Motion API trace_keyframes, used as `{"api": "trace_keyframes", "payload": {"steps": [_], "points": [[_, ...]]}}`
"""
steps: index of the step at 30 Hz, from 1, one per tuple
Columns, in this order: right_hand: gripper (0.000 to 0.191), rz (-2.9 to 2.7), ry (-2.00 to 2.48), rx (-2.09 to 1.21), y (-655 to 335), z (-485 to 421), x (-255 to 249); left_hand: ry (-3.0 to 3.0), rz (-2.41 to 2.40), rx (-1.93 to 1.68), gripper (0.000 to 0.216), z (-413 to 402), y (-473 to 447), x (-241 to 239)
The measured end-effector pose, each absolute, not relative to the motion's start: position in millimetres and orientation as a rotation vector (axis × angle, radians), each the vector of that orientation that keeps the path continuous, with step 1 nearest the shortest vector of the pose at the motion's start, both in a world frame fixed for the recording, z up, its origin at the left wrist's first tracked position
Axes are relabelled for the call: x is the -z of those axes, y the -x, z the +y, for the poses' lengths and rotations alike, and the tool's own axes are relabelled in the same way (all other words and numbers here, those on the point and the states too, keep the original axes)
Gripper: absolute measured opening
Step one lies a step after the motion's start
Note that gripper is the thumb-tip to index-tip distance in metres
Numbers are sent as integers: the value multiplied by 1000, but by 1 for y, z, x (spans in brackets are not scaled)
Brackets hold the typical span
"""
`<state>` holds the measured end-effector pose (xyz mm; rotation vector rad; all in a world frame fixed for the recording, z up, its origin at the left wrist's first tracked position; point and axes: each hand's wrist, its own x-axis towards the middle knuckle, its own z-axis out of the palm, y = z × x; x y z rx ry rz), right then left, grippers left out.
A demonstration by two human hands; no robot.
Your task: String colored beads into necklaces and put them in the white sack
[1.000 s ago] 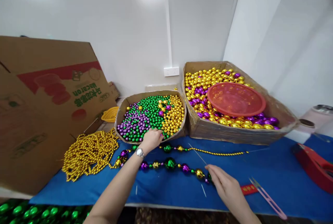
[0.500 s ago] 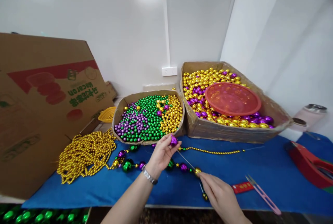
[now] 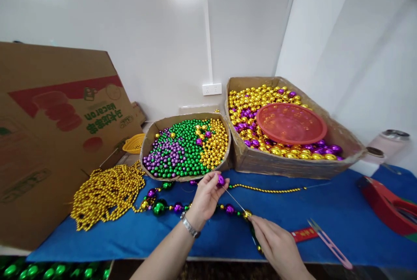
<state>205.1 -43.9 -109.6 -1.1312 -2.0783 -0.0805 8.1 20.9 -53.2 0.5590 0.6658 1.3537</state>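
Observation:
My left hand [image 3: 210, 193], with a watch at its wrist, pinches a shiny purple bead [image 3: 220, 180] just in front of the smaller bead box. A thin, straight needle [image 3: 235, 197] runs from that bead down to my right hand [image 3: 273, 241]. At the right fingertips, closed on the needle's lower end, sits a gold bead [image 3: 247, 214]. Behind and below the hands lies a strand of green, purple and gold beads [image 3: 230, 209] on the blue cloth. Part of it is hidden by my left hand, and its end hangs beside my right fingers.
Ahead stand a carton of small mixed beads [image 3: 148, 165] and a larger carton of gold and purple beads [image 3: 260, 160] with a red bowl [image 3: 291, 123] in it. Gold bead strings [image 3: 107, 195] pile at left. Pink thread snips [image 3: 332, 245] and a red tape dispenser [image 3: 384, 206] lie right.
My left hand has shifted slightly right and down with the purple bead, nearer to my right hand. The right hand stays nearly in place; the strand's hanging end has moved a little.

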Motion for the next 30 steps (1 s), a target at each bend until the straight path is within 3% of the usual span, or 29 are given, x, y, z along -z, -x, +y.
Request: {"api": "trace_keyframes", "payload": {"steps": [7, 13, 18, 25, 30], "points": [[34, -2043, 1142, 81, -204, -42, 110, -624, 654, -1346, 26, 7, -23, 56], [37, -2109, 1087, 318, -205, -36, 110, -671, 690, -1331, 32, 3, -26, 57], [36, -2075, 1099, 337, -208, -32, 110, -898, 756, -1164, 33, 6, -20, 51], [39, -2001, 1148, 425, -223, -33, 109, -1605, 1334, -1426, 24, 74, 32, 36], [40, -2008, 1163, 417, -230, -32, 113, -1769, 1597, -1274, 16, 106, 75, 34]]}}
